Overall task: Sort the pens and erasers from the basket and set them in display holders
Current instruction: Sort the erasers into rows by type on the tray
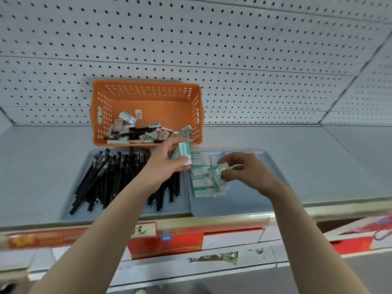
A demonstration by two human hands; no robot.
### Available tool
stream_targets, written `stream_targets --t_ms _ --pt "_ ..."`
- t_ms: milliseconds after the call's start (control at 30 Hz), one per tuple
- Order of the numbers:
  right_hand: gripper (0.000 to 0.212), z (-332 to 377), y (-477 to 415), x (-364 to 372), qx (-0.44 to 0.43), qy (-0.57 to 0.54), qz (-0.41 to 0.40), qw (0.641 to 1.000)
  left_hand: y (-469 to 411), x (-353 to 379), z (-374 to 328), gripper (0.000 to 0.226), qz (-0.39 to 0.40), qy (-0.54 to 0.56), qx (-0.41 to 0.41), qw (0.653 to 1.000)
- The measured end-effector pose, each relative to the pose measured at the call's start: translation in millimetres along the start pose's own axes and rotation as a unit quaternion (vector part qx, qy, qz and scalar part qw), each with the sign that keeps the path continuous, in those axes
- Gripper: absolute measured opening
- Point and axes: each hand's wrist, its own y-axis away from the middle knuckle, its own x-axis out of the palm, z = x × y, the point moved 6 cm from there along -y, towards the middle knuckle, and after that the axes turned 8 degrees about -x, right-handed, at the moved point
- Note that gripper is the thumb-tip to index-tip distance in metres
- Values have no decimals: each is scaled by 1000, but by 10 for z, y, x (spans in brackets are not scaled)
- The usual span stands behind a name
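Left grip: I've got the left hand [167, 164] with fingers and thumb curled round the held erasers [184, 150], green-and-white wrapped, just on the near side of the basket's front wall.
Right grip: the right hand [244, 168] is pinching a single eraser [219, 168] at the fingertips, right over the eraser pile.
Basket: the orange basket [146, 83] sits far and centre on the shelf [42, 162], against the pegboard [212, 49].
Inside the basket: I see loose erasers [152, 135] heaped along the near wall, with one black pen [127, 134] lying across them.
Left tray: the grey left tray [70, 209], near of the basket, carries the pens [110, 177], all black, fanned out lying far-to-near.
Right tray: the right tray [233, 206] lies just beside the left one, and the eraser pile [201, 181] is stacked at its left side.
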Motion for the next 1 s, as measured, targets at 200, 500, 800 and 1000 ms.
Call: stream_targets --t_ms 200,500,800,1000 --pt "19 -2 -52 289 -27 73 12 997 145 -24 104 46 -48 -11 4 999" --pt "10 126 -164 496 -169 301 25 938 249 -86 198 45 -61 -24 1 998" --pt "15 179 -231 480 -154 267 74 948 213 -143 215 52 -80 -46 11 996" --pt "18 115 -263 515 -139 302 99 938 156 -91 205 42 -76 -60 9 995"
